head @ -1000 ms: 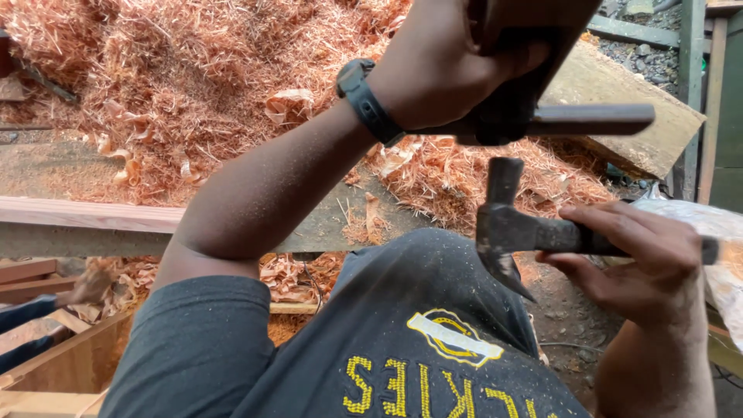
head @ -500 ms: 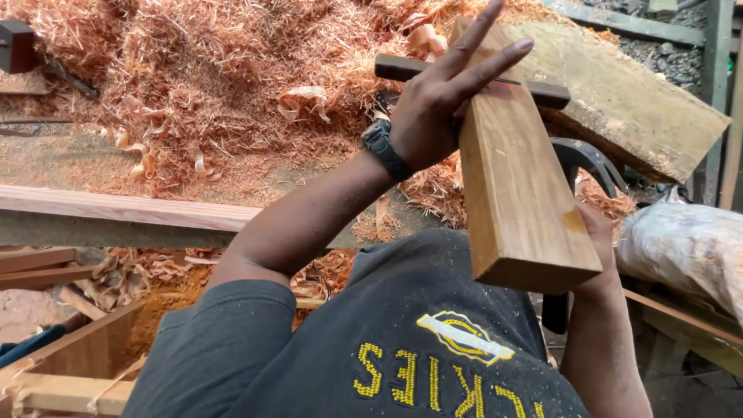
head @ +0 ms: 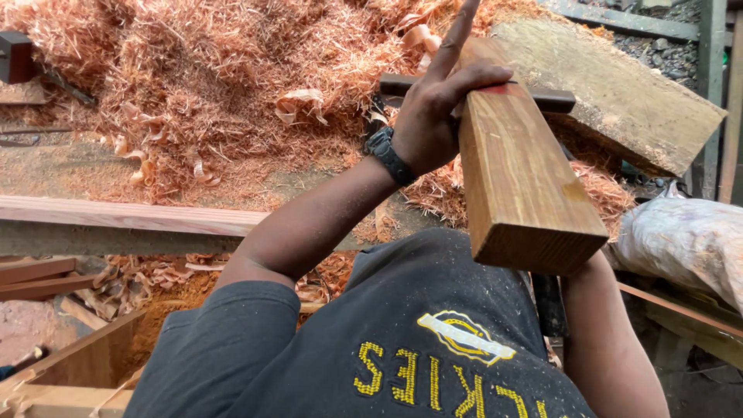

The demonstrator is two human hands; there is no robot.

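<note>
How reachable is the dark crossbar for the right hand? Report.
Probably yes: the crossbar's right end juts free of the wooden block; the left hand covers its middle. The right hand is hidden.

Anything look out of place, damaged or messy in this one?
Yes: wood shavings lie heaped and scattered over the ground. A weathered plank rests askew on the pile. The left hand holds a wooden block with a dark bar through it; the right hand is hidden behind it.
</note>
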